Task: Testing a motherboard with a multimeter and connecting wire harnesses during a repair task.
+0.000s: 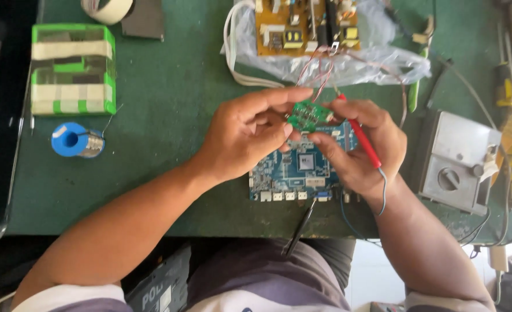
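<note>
While the left hand (pixel 241 136) pinches a small green circuit board (pixel 309 115) between thumb and fingertips, the right hand (pixel 360 147) touches its other edge, its grip also closed around a red probe (pixel 363 141) whose tip is hard to make out. Both hover just above a blue circuit board (pixel 285 170) lying on the green bench (pixel 169 104). Farther out sit a solder spool (pixel 74 140), a taped green box (pixel 73 68), a yellow board on plastic (pixel 305 26), and a grey meter (pixel 458 162), partly cut off by cables.
</note>
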